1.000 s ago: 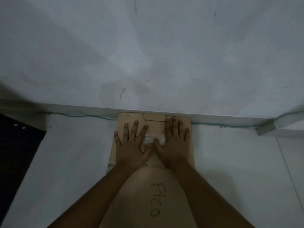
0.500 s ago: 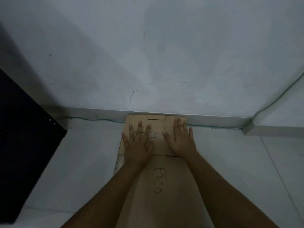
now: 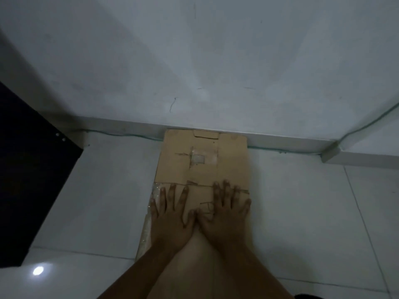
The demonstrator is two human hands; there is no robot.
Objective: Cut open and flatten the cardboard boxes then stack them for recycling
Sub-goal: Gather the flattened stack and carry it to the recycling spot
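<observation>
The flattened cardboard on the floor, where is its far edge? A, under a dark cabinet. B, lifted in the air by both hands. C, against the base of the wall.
C: the cardboard lies flat with its far edge touching the wall's baseboard.

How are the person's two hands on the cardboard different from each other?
The left hand lies at the left edge of the flattened cardboard box, by a strip of clear tape; the right hand lies at its right edge. The left hand's fingers are spread wider than the right hand's. Both rest flat, palms down, thumbs nearly meeting.
</observation>
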